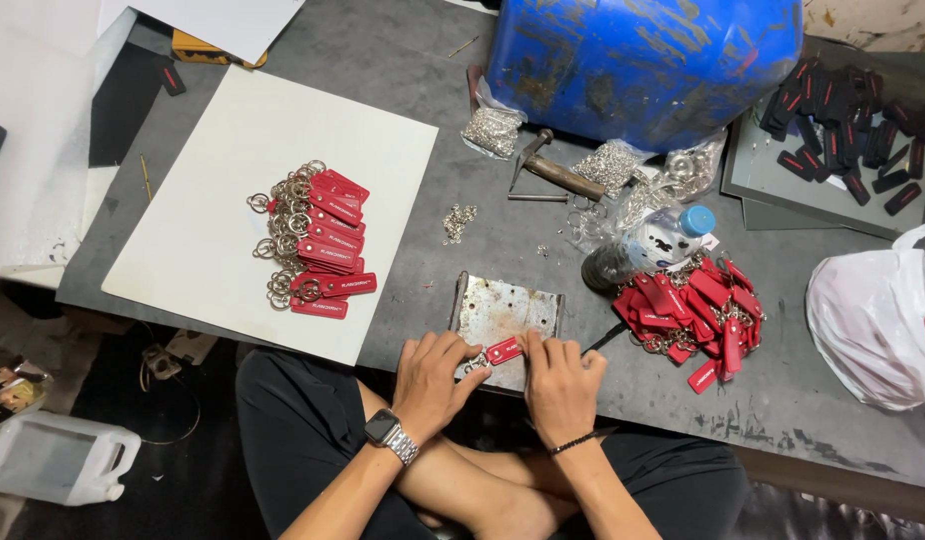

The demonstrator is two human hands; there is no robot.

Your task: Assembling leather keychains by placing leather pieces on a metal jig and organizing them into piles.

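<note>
My left hand (pixel 433 378) and my right hand (pixel 561 385) meet over a scuffed metal plate (pixel 503 305) at the table's near edge. Together they pinch a red key tag (pixel 504 350); the left fingers are on its metal ring end, the right fingers on the tag end. A thin dark tool (pixel 605 340) sticks out from under my right hand. A row of finished red tags with rings (pixel 318 240) lies on a white sheet (pixel 233 190) to the left. A loose heap of red tags (pixel 698 310) lies to the right.
A hammer (pixel 558 172), bags of metal rings (pixel 491 130), a plastic bottle (pixel 668 232) and a blue barrel (pixel 643 60) stand behind the plate. Black tags (pixel 848 110) lie on a grey board far right, by a white bag (pixel 873 310). A white jug (pixel 58 455) sits on the floor.
</note>
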